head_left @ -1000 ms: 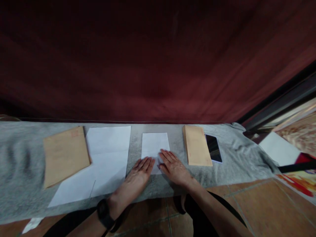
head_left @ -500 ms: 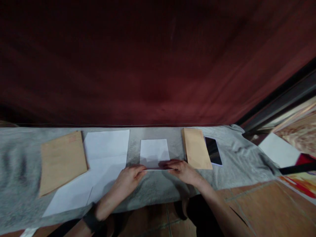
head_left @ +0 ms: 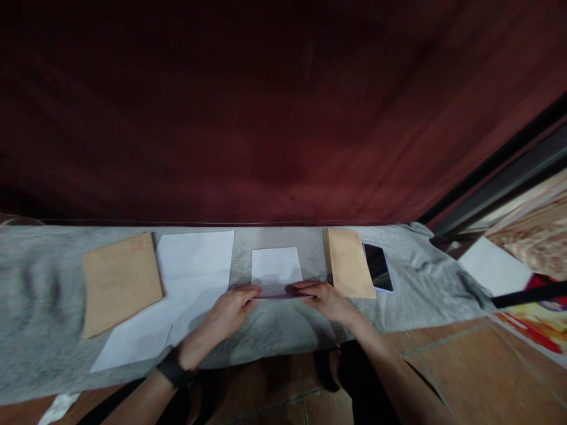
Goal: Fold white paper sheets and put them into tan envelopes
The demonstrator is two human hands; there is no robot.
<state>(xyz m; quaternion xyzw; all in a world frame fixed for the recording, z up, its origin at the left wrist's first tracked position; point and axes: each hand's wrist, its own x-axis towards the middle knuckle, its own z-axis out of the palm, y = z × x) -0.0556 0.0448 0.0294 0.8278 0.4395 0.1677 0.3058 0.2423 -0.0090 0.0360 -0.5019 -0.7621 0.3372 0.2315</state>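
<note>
A white sheet of paper [head_left: 276,265] lies on the grey cloth in front of me, its near edge lifted and bent up. My left hand [head_left: 237,304] pinches that edge at its left corner, and my right hand [head_left: 323,301] grips it at the right corner. The fingertips of both hands curl over the paper and partly hide its corners. To the right of the sheet, close to my right hand, is a stack of tan envelopes [head_left: 352,265]. Several larger white sheets [head_left: 195,265] are spread to the left, beyond my left hand.
Brown envelopes [head_left: 121,283] lie partly over the white sheets at far left. A dark-screened phone [head_left: 378,268] rests beside the tan stack. The grey cloth [head_left: 425,289] covers a narrow surface against a dark red backdrop [head_left: 283,147]. Tiled floor [head_left: 496,366] shows below.
Both hands keep hold of the near edge, which has shifted slightly away from me and tilted over the sheet. The whole view has shifted a little.
</note>
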